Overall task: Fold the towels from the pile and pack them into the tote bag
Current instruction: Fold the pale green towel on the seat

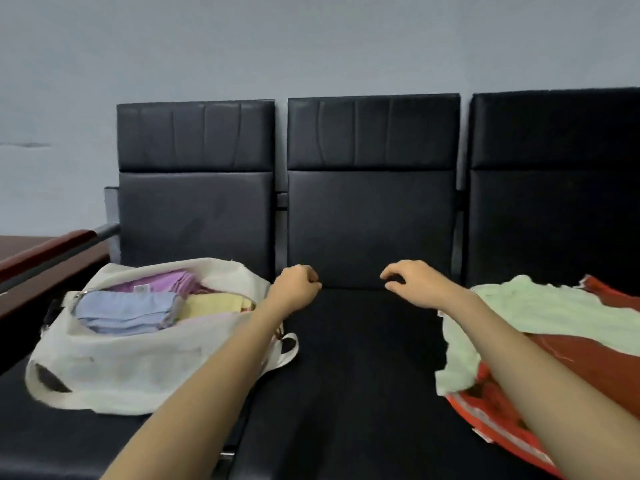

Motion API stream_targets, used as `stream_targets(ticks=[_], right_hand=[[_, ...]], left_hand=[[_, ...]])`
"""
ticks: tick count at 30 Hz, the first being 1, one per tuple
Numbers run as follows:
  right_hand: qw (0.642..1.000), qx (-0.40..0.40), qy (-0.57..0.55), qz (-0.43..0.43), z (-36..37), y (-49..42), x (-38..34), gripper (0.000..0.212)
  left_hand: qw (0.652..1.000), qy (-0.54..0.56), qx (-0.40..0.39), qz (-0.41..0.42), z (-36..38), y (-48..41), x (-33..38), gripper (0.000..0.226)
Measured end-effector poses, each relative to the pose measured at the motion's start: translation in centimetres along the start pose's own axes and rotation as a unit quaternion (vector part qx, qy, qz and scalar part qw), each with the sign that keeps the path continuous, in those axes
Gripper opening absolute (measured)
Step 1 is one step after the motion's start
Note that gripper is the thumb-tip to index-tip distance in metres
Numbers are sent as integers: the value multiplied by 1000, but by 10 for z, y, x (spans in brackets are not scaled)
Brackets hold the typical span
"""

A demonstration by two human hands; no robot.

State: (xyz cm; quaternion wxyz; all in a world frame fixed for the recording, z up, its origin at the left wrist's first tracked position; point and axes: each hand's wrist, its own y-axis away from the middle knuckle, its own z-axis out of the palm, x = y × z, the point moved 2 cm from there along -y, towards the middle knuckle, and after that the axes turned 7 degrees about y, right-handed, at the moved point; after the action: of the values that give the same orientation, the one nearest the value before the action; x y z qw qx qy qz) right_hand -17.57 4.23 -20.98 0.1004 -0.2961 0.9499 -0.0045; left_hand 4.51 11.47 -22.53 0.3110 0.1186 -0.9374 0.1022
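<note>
1. Towels: blue, purple and yellow lie folded in the tote on the left seat. I judge those done.
2. Still to fold: a green towel crumpled over a red one, on the right.
3. My left hand is fisted and my right hand has loosely curled fingers. Both hold nothing.
4. The middle seat gives folding room between tote and pile, with the backrest close ahead.
</note>
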Motion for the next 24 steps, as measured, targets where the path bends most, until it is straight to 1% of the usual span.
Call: stream_targets(ticks=[2,5,8,12,14,17,20,22,24], right_hand=[[999,21,-7,50,-15,31,54,29],[991,41,-14,129,-25,72,128,26],[978,44,-31,202,-18,105,189,27],[960,23,-38,276,7,127,251,34],[954,20,-46,294,22,124,273,37],[953,21,-53,296,42,109,298,43],[948,41,-55,311,60,88,318,48],[943,60,-37,327,70,77,330,43],[939,71,0,335,77,69,339,33]], left_hand=[[997,53,-44,37,38,-2,46,26],[983,112,-119,85,95,1,109,31],[973,117,-168,104,155,2,148,35],[965,91,-225,102,231,-2,170,39],[966,76,-226,99,260,-7,175,42],[975,56,-201,77,293,-26,176,46],[982,6,-178,62,315,-50,170,43],[984,-27,-168,52,324,-63,162,39],[983,-58,-167,48,329,-72,153,32]])
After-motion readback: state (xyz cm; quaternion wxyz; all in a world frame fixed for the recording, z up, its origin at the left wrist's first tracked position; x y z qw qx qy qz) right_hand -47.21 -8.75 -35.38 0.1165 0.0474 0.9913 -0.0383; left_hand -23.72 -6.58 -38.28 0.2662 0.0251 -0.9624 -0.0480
